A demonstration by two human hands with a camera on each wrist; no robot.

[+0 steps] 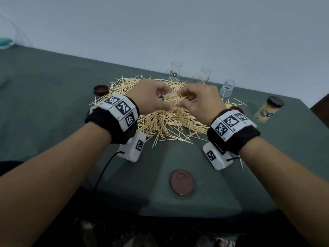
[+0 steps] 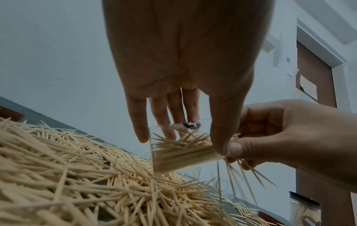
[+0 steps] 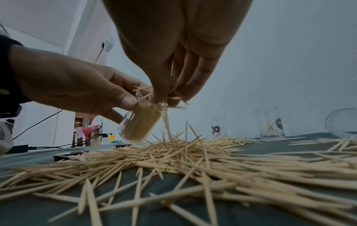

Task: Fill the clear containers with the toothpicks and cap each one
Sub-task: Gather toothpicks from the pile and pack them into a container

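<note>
**Toothpicks Going Into a Tilted Container**

At far left on the green table (image 1: 53, 90), a dark lid (image 1: 101, 89) beside the toothpick pile (image 1: 165, 120). Left hand (image 1: 151, 97) curled round a clear container (image 3: 135, 123), held tilted above the pile, partly packed with toothpicks. Right hand (image 1: 201, 102) just beside it, fingertips (image 3: 162, 94) pinching a loose bunch of toothpicks (image 2: 241, 172) at the container's mouth, several ends dangling below. Behind the hands, three open clear containers (image 1: 176, 71) (image 1: 205, 74) (image 1: 227, 87), almost bare. Nearer the body, a brown lid (image 1: 182, 181) lying flat. Far right, a filled, capped container (image 1: 268, 109), tilted.
</note>
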